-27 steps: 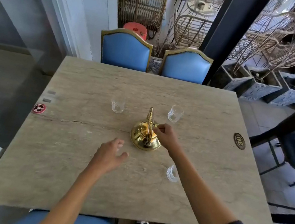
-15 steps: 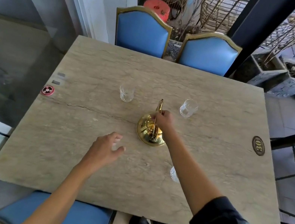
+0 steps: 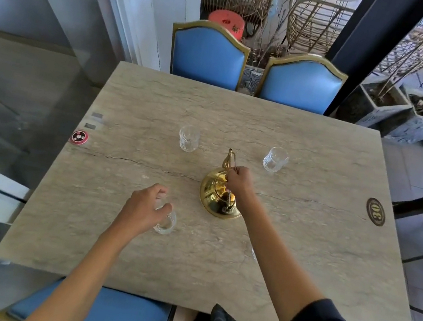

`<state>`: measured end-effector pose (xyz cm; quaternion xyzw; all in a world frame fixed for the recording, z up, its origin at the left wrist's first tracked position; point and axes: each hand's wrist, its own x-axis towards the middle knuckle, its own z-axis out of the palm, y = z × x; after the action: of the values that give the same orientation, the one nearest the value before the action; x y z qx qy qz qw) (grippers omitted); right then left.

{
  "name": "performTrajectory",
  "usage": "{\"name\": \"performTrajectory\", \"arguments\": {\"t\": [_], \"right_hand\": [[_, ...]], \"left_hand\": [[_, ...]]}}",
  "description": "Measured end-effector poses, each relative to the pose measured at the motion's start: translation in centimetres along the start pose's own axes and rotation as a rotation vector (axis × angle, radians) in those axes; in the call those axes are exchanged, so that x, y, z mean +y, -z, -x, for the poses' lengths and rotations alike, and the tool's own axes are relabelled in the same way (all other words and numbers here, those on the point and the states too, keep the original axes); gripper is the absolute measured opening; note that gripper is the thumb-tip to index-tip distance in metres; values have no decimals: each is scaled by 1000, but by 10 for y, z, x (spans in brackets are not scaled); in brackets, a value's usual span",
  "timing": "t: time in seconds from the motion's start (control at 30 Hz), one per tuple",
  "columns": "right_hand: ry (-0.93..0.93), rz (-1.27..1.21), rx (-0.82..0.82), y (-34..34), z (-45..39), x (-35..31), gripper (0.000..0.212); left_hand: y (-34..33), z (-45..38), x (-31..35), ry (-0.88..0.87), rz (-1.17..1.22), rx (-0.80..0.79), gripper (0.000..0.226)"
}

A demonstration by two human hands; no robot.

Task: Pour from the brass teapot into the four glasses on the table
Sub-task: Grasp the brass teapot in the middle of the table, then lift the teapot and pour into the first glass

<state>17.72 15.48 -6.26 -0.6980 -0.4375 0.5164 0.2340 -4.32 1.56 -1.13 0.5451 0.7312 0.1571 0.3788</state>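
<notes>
Left hand (image 3: 143,209) wraps the near-left glass (image 3: 165,221), fingers curled on it, glass standing on the table (image 3: 104,249). Brass teapot (image 3: 220,194) sits mid-table, long axis running near-to-far, spout pointing away between the far-left glass (image 3: 188,138) and far-right glass (image 3: 275,159). Right hand (image 3: 239,182) is closed on its upright handle. Fourth glass mostly hidden under the right forearm. Step looks like pre-pour grip; next needs lifting the pot and swinging the spout over a glass

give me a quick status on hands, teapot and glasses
Right hand gripping brass teapot handle, pot on table. Left hand around near-left glass. Nothing blocking.
</notes>
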Motion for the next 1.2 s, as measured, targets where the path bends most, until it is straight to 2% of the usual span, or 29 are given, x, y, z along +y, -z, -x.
{"name": "performTrajectory", "arguments": {"t": [0.1, 0.27, 0.47, 0.6, 0.73, 0.83, 1.0, 1.2], "right_hand": [[38, 28, -15, 6, 27, -7, 16], [192, 131, -73, 17, 91, -20, 30], [286, 335, -51, 17, 158, -17, 34], [298, 407, -46, 2, 184, -8, 34], [280, 432, -115, -17, 200, 4, 27], [242, 451, -144, -30, 206, 10, 27], [289, 528, -133, -50, 210, 11, 29], [302, 581, -128, -62, 205, 4, 29]], "left_hand": [[2, 5, -3, -3, 62, 1, 46], [-9, 16, -9, 141, 489, -123, 41], [-46, 37, -17, 228, 575, -250, 68], [-66, 49, -27, 312, 656, -315, 104], [-79, 63, -35, 305, 751, -333, 88], [-87, 67, -47, 323, 771, -349, 109], [-93, 71, -59, 365, 801, -338, 66], [-90, 71, -61, 375, 819, -389, 63]]}}
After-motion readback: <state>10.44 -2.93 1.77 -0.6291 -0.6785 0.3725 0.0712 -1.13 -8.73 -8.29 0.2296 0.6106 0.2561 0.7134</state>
